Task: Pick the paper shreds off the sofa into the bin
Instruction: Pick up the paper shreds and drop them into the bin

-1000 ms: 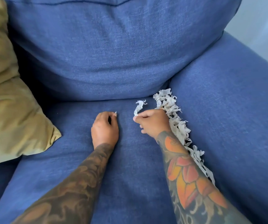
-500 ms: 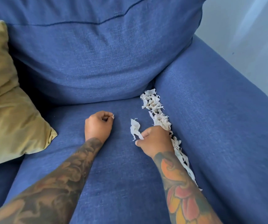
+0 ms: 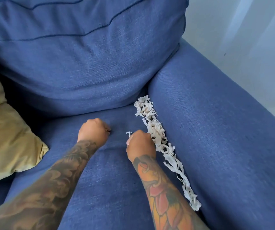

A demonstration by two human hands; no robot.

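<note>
You have one blue sofa (image 3: 216,130) in view, with one mustard pillow (image 3: 5,133) at its left edge. One long row of paper shreds (image 3: 160,138) lies in the crease where seat meets armrest. The seat's middle is bare fabric. Your right hand (image 3: 140,145) is curled shut, pinching one small shred (image 3: 129,133) beside that row. Your left hand (image 3: 93,130) is fisted on the seat; you cannot tell whether it holds anything

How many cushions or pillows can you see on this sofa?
2. A big blue back cushion stands behind the hands, and a yellow-green pillow lies at the left edge, partly out of frame. More may sit beyond the view.
</note>
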